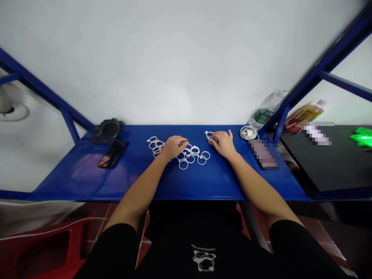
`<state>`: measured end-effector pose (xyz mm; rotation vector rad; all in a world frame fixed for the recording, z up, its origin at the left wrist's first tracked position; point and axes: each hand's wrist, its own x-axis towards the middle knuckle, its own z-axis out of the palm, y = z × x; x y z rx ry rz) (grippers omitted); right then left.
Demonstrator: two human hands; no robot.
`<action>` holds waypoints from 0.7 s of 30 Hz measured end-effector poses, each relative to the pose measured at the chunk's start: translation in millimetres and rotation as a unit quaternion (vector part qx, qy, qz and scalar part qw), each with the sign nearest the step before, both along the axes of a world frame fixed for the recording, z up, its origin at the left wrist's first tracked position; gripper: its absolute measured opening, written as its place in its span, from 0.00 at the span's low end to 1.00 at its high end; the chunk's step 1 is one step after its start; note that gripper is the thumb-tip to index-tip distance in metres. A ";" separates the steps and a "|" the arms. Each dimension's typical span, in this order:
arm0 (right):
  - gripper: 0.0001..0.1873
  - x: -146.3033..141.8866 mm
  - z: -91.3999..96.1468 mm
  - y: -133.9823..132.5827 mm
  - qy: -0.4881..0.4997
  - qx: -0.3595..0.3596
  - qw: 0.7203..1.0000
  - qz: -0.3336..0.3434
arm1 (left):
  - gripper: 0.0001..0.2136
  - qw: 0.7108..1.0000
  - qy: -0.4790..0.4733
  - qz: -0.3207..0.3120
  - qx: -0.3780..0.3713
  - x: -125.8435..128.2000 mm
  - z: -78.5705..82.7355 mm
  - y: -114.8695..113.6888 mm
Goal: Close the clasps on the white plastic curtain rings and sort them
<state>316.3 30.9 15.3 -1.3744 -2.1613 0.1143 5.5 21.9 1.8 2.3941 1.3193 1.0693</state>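
Many thin white plastic rings, each with a small knob, lie in a loose pile (190, 155) on the blue table (203, 182). My left hand (173, 147) rests over the middle of this pile, its thumb and fingers drawn together; whatever is between them is hidden. Some rings show on both sides of that hand. Apart from the pile, toward the back right, my right hand (223, 143) has its fingertips closed on white rings (209, 135). One finger of it sticks up. The undersides of both hands are out of sight.
At left lie a dark phone (113, 154) and a black round object (107, 131). On the right are a coiled white cable (249, 133), a clear bottle (266, 112) and a blurred-out phone-like item (264, 155). Blue frame bars (69, 120) flank the table.
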 end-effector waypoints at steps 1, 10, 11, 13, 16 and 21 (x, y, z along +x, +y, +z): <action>0.12 -4.5 1.3 -2.4 0.015 0.017 1.000 0.021 | 0.11 1.000 -0.013 -0.008 0.010 4.3 1.6 -2.7; 0.11 -38.3 10.6 -30.6 0.094 0.066 0.949 0.294 | 0.10 0.987 -0.069 -0.092 0.115 25.8 11.9 -21.7; 0.11 -39.9 10.6 -31.4 0.098 0.064 0.947 0.301 | 0.09 0.986 -0.071 -0.094 0.119 25.6 12.1 -22.1; 0.11 -41.2 10.3 -31.6 0.102 0.057 0.945 0.306 | 0.09 0.984 -0.082 -0.101 0.123 25.2 12.8 -22.9; 0.11 -40.4 9.5 -30.4 0.101 0.048 0.947 0.303 | 0.11 0.980 -0.104 -0.118 0.120 26.2 14.9 -24.8; 0.14 -38.8 8.1 -29.9 0.077 0.017 0.953 0.293 | 0.07 0.982 -0.105 -0.104 0.120 29.3 18.7 -26.9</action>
